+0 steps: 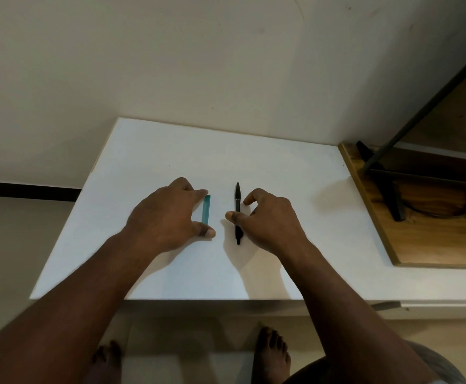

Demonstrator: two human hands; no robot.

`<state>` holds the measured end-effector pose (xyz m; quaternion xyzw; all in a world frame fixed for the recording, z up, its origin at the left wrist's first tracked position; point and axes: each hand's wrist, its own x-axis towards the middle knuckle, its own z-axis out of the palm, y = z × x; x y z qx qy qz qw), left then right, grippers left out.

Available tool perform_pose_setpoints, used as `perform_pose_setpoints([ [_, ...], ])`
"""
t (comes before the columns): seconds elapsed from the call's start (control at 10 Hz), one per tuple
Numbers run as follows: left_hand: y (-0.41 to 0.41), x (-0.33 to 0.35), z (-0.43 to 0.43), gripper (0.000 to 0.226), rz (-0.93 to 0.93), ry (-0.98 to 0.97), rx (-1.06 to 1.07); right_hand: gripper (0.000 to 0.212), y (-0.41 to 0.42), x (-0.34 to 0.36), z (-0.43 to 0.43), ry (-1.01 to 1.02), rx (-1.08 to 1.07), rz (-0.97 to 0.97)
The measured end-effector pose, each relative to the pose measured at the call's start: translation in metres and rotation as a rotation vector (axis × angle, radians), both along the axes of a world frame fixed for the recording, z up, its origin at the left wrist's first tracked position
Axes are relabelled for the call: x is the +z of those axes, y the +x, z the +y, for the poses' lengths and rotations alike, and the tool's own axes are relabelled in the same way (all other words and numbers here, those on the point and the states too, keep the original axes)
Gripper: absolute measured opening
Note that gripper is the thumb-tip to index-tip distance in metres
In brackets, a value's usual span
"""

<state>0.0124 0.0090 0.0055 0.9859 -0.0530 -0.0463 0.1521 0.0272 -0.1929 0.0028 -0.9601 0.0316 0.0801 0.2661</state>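
A teal bar (206,207) was seen lying flat on the white table (281,167), near its middle, with its length running from near to far. It was pinched lengthwise by the left hand (168,217): the forefinger (200,194) was set against its far end and the thumb (208,232) against its near end, while the other fingers were hidden behind the knuckles.

Just to the right, apart from the bar and roughly parallel to it, a black pen (237,200) was laid on the table. The thumb (233,216) of the right hand (270,220) was stretched across the pen's middle from the right, its tip reaching past the pen on the left. The curled forefinger (251,199) was held just right of the barrel. Whether the pen was truly gripped could not be told.

A wooden surface (420,245) with a black metal frame (392,198) was seen at the table's right edge, and two bare feet (273,353) were visible on the floor below the near edge.
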Motion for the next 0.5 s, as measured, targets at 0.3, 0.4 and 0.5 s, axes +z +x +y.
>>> perform_pose_setpoints([
  [0.3,0.002,-0.002,-0.005,0.105,0.022,0.025,0.002,0.062,0.001,0.0,0.002,-0.031,0.031,0.016],
  [0.4,0.0,0.002,-0.008,0.109,0.05,0.027,0.014,0.062,0.0,0.001,0.002,-0.022,0.03,0.011],
  [0.5,-0.003,0.002,-0.011,0.11,0.051,0.063,0.015,0.062,-0.001,0.002,0.004,-0.045,0.022,0.011],
])
